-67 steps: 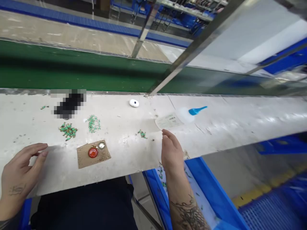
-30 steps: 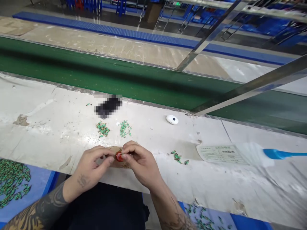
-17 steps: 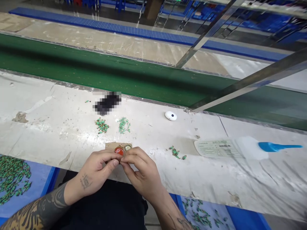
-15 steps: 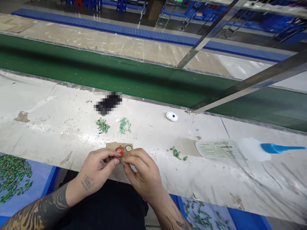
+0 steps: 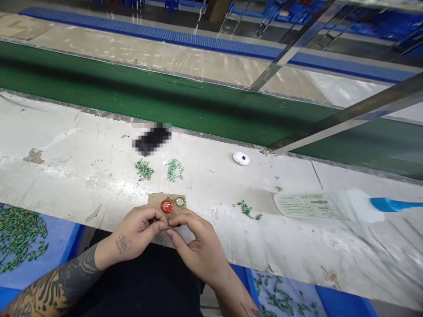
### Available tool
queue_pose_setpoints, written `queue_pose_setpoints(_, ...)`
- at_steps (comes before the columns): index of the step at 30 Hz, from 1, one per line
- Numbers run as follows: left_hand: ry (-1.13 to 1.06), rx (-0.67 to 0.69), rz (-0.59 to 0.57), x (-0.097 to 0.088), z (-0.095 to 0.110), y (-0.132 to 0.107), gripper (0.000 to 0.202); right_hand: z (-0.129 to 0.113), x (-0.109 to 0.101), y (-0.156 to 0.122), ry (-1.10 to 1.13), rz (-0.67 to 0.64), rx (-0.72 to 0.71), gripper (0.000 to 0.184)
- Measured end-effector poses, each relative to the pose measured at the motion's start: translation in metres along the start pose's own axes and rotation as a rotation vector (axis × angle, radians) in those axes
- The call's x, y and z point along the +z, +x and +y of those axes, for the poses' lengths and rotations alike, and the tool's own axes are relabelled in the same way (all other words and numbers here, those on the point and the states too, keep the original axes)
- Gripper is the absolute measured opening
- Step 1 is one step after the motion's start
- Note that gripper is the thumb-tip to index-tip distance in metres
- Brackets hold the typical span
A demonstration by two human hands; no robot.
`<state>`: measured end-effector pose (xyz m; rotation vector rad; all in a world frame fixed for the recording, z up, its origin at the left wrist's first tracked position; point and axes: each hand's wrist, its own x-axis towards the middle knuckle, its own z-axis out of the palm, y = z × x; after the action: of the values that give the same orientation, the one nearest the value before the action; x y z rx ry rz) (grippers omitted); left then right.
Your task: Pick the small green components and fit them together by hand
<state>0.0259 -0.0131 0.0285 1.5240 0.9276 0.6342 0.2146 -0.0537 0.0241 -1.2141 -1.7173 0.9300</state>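
Note:
My left hand (image 5: 139, 233) and my right hand (image 5: 194, 244) meet fingertip to fingertip at the near edge of the white bench (image 5: 82, 176). Both are pinched shut on something too small to make out. Just beyond the fingertips lies a brown card (image 5: 155, 199) carrying a red round cap (image 5: 167, 206) and a small silver-green cap (image 5: 180, 202). Farther back lie two little heaps of green parts (image 5: 143, 169) (image 5: 174, 169), and a third small heap (image 5: 246, 209) sits to the right.
A white oval device (image 5: 241, 158) lies near the green conveyor belt (image 5: 165, 103). A paper label (image 5: 309, 205) and a blue-handled brush (image 5: 393, 204) lie at the right. Blue trays with green parts sit below the bench at the left (image 5: 20, 237) and right (image 5: 280, 299). A slanted metal bar (image 5: 346, 116) crosses above.
Both hands came together from apart, reached the red cap on the card, then drew back slightly toward me with fingertips still pinched together. The view shifted left.

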Motion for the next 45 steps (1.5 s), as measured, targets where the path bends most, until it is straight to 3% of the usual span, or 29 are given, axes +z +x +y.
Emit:
queue_pose_setpoints(10,0.110,0.089,0.085,0.006,-0.007,0.000,0.016,-0.003,0.011,-0.003,-0.240,0.109,-0.076,0.015)
queue_pose_setpoints(13,0.154,0.102,0.082,0.001,-0.007,0.001,0.014,-0.003,0.014,-0.003,-0.254,0.141,-0.038,0.015)
queue_pose_setpoints(15,0.205,0.103,0.113,-0.009,-0.010,0.005,0.014,-0.001,0.015,-0.003,-0.205,0.157,0.042,0.014)
queue_pose_setpoints(18,0.396,0.050,0.254,-0.034,-0.020,0.014,0.017,0.005,0.014,-0.005,-0.117,0.169,0.146,0.014)
queue_pose_setpoints(23,0.811,-0.035,0.409,-0.075,-0.039,0.029,0.021,0.023,0.014,-0.009,-0.164,0.215,0.154,0.011)
queue_pose_setpoints(26,0.922,-0.035,0.383,-0.081,-0.045,0.037,0.023,0.035,0.016,-0.011,-0.238,0.251,0.160,0.009)
queue_pose_setpoints(32,1.058,0.042,0.252,-0.065,-0.055,0.055,0.022,0.045,0.023,-0.010,-0.292,0.260,0.166,0.010)
queue_pose_setpoints(39,1.033,0.036,0.297,-0.060,-0.052,0.055,0.022,0.047,0.023,-0.008,-0.332,0.266,0.197,0.010)
queue_pose_setpoints(45,0.484,-0.016,0.428,-0.054,-0.032,0.038,0.014,0.051,0.024,-0.007,-0.394,0.262,0.187,0.008)
